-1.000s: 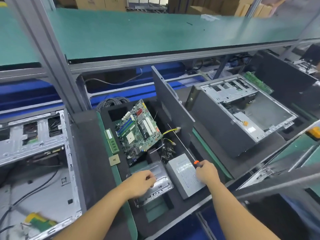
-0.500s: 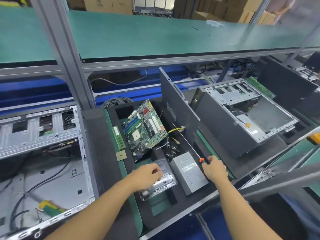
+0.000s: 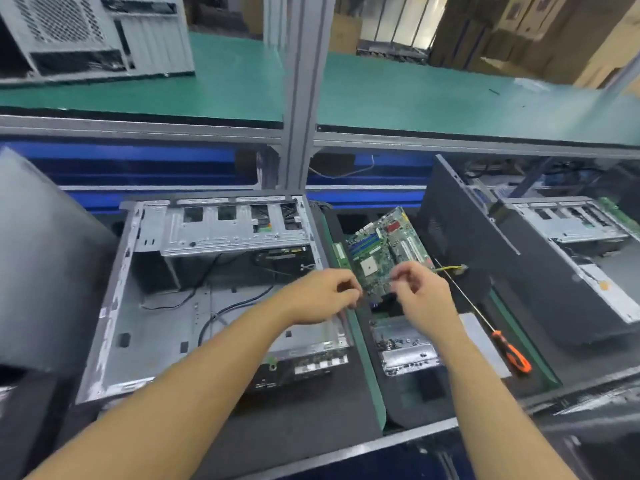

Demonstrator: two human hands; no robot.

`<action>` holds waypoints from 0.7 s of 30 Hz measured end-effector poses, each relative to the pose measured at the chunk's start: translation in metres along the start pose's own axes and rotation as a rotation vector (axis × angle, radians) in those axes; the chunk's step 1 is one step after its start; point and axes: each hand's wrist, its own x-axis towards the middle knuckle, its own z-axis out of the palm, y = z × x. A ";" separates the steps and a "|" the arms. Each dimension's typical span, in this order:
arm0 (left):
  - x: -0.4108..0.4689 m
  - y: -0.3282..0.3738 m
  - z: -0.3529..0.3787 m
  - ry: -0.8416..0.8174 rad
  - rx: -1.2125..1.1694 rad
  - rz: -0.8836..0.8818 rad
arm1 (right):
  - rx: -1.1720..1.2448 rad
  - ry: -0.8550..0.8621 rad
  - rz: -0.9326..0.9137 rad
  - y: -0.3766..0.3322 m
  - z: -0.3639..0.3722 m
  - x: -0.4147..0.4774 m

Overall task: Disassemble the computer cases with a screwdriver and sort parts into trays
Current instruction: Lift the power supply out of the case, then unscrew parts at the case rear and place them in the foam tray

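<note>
An open grey computer case lies on its side at the left, cables loose inside. My left hand hovers at its right wall, fingers curled, nothing visible in them. My right hand is close beside it, over the black foam tray, fingertips drawn together with nothing visible between them. The orange-handled screwdriver lies free on the tray at the right, its shaft pointing up-left. A green motherboard leans in the tray behind my hands. A metal dish with screws sits below my right wrist.
A black side panel stands upright right of the tray, and a second open case lies beyond it. A grey box lies beside the screw dish. Another case stands on the green upper shelf. A grey post rises ahead.
The view swung left, onto the left case. My right hand let go of the screwdriver, which now lies on the tray. Both hands rose and moved left, away from the screw dish.
</note>
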 end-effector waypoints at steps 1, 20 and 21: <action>-0.013 -0.014 -0.021 0.031 0.044 -0.033 | -0.008 -0.097 -0.011 -0.021 0.016 0.001; -0.140 -0.161 -0.089 -0.063 0.655 -0.195 | -1.057 -1.111 0.133 -0.094 0.236 -0.002; -0.142 -0.159 -0.087 -0.115 0.568 -0.184 | -1.084 -1.129 0.126 -0.092 0.242 -0.002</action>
